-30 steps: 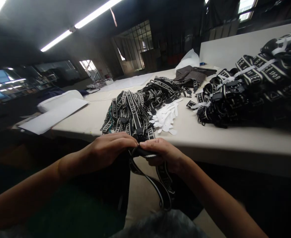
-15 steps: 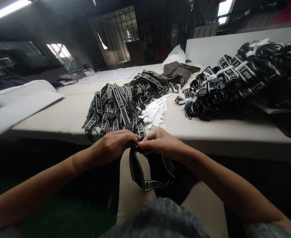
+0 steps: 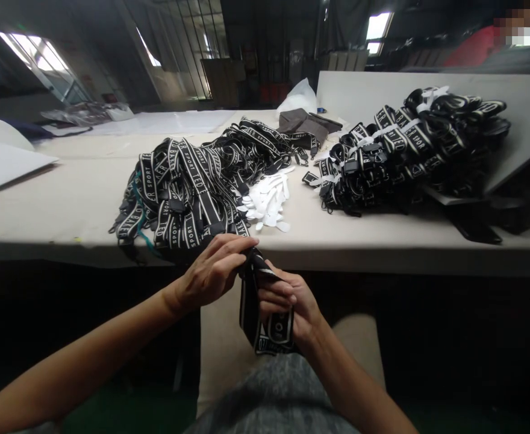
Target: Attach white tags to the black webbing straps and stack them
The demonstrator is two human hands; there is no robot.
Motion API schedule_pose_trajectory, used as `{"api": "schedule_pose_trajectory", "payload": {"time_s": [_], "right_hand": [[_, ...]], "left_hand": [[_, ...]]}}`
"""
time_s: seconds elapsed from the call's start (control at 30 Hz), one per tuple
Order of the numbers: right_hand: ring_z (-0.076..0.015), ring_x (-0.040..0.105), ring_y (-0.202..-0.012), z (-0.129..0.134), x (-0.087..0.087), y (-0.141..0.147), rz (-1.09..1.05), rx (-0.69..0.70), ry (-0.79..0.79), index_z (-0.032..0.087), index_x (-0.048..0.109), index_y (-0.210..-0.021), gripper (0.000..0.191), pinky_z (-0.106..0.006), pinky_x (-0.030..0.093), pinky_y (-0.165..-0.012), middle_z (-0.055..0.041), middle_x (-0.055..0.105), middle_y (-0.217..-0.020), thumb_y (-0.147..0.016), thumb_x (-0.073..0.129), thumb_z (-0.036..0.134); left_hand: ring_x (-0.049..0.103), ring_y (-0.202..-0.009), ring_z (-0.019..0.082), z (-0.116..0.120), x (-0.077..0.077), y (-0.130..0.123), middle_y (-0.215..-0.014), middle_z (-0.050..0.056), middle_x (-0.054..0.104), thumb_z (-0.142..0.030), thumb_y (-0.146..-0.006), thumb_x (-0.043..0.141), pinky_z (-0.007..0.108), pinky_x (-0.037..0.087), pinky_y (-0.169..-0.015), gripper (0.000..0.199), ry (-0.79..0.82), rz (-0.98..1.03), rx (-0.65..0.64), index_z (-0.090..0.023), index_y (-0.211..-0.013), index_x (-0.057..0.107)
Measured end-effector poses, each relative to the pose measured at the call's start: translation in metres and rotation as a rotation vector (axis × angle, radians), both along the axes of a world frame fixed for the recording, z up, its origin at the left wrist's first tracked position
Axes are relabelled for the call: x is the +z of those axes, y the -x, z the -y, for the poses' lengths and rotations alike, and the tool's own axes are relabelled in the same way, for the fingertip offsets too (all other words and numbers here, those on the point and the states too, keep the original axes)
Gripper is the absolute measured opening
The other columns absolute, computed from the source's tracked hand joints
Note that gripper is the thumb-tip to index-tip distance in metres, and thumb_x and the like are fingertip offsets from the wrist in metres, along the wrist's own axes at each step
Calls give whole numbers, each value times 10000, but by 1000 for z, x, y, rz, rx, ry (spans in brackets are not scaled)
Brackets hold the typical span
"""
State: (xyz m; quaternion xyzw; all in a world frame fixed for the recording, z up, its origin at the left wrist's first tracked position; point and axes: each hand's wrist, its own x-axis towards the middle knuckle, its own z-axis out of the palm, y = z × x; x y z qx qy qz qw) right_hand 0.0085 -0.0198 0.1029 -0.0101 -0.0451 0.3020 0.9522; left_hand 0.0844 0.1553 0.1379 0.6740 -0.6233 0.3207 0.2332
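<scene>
A black strap [image 3: 249, 307] with white edges and lettering hangs folded in front of the table's edge. My left hand [image 3: 215, 265] pinches its upper end, fingers pressed together. Wrapped round the strap's folded loops, my right hand [image 3: 287, 298] is closed a little lower and to the right. Beyond my hands lies a tangled heap of similar straps [image 3: 197, 175] on the table. White strips [image 3: 269, 199] form a small pile just right of that heap.
Bundled straps with white ties [image 3: 400, 150] are stacked on the right of the cream table [image 3: 84, 199]. Dark folded cloth [image 3: 299, 122] and a white plastic bag [image 3: 302, 96] lie behind. A white sheet [image 3: 9, 160] is at far left. Part of a person shows top right.
My right hand has turned and closed round the strap's lower loops, which are now gathered into a compact bunch. My left hand stays at the upper end. The view has swung slightly right.
</scene>
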Motion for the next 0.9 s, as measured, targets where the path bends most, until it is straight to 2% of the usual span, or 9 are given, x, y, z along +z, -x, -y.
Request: {"api": "schedule_pose_trajectory", "payload": {"time_s": [0.1,0.2,0.3,0.4,0.47,0.6,0.73,0.8,0.9], "right_hand": [[-9,209,-334,0,-8,9,29,-55,97,117,511,-684,304,-91,273,-356,100,394,-412,-968,541,222],[-3,171,-333,7,-6,13,73,-76,214,102,570,-743,236,-90,268,-356,113,403,-390,-854,715,251],[-2,143,-331,15,3,15,123,-82,313,107,598,-806,206,-89,235,-350,126,395,-376,-779,771,216],[-1,132,-335,19,11,17,121,-110,404,127,564,-723,213,-101,204,-346,128,366,-373,-780,754,203],[-2,147,-341,21,15,20,112,-144,494,133,547,-679,249,-115,189,-346,123,355,-379,-785,749,232],[-5,222,-342,27,17,28,126,-221,813,112,659,-768,223,-145,147,-335,95,417,-420,-775,755,313],[-26,322,-339,41,14,37,169,-293,1159,101,727,-808,325,-175,167,-320,54,509,-459,-731,773,413],[-36,336,-329,51,10,40,164,-246,1257,94,732,-797,356,-182,175,-315,56,505,-437,-700,789,432],[-36,332,-322,69,-1,46,100,-162,1293,85,728,-805,325,-175,183,-316,63,504,-417,-684,804,377]], "left_hand": [[609,-988,203,5,-3,11,-1056,111,633,13,-834,458,362,537,-857,360,-36,-361,100,-172,-1141,489],[611,-871,163,5,8,27,-970,43,631,-65,-863,438,274,513,-785,300,-129,-786,161,-189,-1117,539],[596,-856,164,3,18,38,-961,6,636,-155,-835,475,258,493,-761,302,-165,-1140,84,-212,-1124,544],[574,-926,202,3,21,41,-1023,11,627,-236,-751,537,283,476,-792,422,-180,-1350,26,-221,-1172,521],[563,-949,230,6,21,40,-1031,30,623,-340,-751,554,304,471,-794,448,-191,-1460,14,-210,-1178,515],[549,-798,194,19,20,36,-865,22,597,-478,-800,553,279,455,-682,355,-234,-1508,104,-184,-999,559],[518,-654,138,32,12,33,-727,-29,563,-291,-771,623,225,412,-567,178,-441,-1329,244,-193,-915,584],[566,-691,144,38,4,33,-786,-18,618,-206,-760,596,228,448,-606,199,-500,-1224,204,-198,-959,613],[626,-788,158,47,-9,36,-912,10,676,-160,-770,581,238,486,-693,264,-529,-1078,111,-203,-1021,648]]}}
